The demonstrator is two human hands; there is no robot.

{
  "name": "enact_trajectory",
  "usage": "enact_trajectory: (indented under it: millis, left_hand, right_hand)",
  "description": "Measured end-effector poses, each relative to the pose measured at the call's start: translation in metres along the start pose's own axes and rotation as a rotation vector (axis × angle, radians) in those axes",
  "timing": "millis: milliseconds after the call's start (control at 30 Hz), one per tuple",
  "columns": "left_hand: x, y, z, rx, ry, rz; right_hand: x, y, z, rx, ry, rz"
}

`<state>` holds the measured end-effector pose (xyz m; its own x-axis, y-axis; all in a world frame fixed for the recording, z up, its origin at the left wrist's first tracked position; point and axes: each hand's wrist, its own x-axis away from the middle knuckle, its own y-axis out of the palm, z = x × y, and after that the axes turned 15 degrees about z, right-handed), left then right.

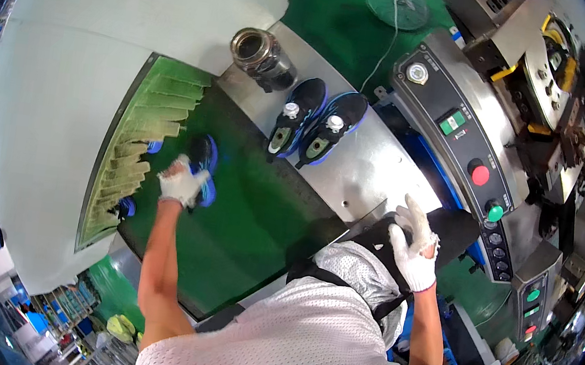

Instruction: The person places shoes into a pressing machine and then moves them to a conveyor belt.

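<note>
On the green conveyor belt (241, 238) my left hand (182, 182), in a white glove, is at the side of a black shoe (202, 152) with a blue sole edge. Its thumb reaches across the shoe, apart from the fingers; no firm grip shows. White-gloved too, my right hand (413, 244) hovers over my dark-clothed leg with fingers stretched and nothing in them. Between the hands, beyond the belt, two black and blue shoes (306, 103) (346, 112) stand side by side on a metal shelf (376, 168), each with a white knob on top.
Green strip curtains (159, 102) hang at the belt's left opening in a large white machine housing (62, 78); shoes show partly behind them. A dark metal canister (263, 59) stands beyond the belt. At right is a control panel (460, 142) with a red button (480, 175), beneath machinery.
</note>
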<state>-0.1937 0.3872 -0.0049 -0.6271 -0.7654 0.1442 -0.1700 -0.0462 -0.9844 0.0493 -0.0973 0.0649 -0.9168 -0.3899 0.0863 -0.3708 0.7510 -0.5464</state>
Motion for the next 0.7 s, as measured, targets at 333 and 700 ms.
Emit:
enact_trajectory:
  millis: [333,700]
  left_hand:
    - [0.102,-0.088,0.215,1.082,0.27,-0.648]
    - [0.034,-0.267,0.48,0.944,1.422,-0.145]
  right_hand:
    - [0.04,-0.036,0.02,-0.495,0.539,-0.004]
    - [0.033,-0.075,0.019,-1.33,0.437,0.255]
